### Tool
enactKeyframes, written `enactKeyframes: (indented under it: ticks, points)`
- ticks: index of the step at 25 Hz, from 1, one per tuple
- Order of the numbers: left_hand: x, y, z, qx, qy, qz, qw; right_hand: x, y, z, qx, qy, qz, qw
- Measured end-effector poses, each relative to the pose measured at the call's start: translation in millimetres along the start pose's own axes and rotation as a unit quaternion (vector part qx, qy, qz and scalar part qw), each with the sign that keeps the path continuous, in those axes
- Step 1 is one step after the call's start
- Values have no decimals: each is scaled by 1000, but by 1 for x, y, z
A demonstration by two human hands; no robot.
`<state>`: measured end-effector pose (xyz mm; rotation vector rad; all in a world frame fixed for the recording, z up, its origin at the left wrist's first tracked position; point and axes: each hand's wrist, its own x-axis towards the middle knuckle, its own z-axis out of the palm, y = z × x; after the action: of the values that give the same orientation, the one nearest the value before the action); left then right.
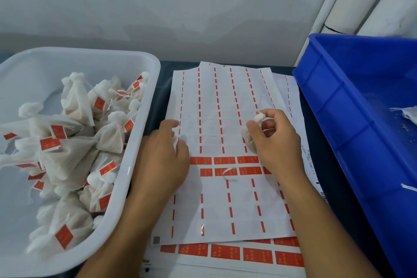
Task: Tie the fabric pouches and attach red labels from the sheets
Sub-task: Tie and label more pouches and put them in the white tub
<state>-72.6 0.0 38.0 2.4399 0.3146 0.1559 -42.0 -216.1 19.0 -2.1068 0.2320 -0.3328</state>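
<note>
- Pinching a small white fabric pouch [252,130], the right hand [274,140] curls over the label sheet [225,198]; its palm hides most of the pouch.
- Left hand [164,158] rests on the sheet's left edge, fingers bent around something white, too covered to identify.
- Two rows of red labels [225,166] remain mid-sheet.
- Finished pouches fill the white tub [135,165]; the blue bin [352,119] is cut off at the right.

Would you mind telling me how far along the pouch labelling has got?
Done: the white tub holds a heap of tied pouches bearing red labels. In hand: the right hand pinches one pouch over the top label sheet, where the left hand rests. Left: that sheet keeps only two rows of red labels, a fuller sheet lies beneath, and the blue crate shows more white fabric.
</note>
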Motion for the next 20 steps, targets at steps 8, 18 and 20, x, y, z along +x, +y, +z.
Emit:
enactKeyframes:
  ticks: [8,18,20]
  points:
    - [-22,-10,-4,-74,-33,-2,997,1,2,-2,-4,7,26,1000]
    - [-42,-18,-10,-378,-143,-108,908,-2,-8,-8,-101,-25,20,994]
    - [-42,-17,-11,-430,-150,-147,878,-5,-9,-12,-165,-32,6,986]
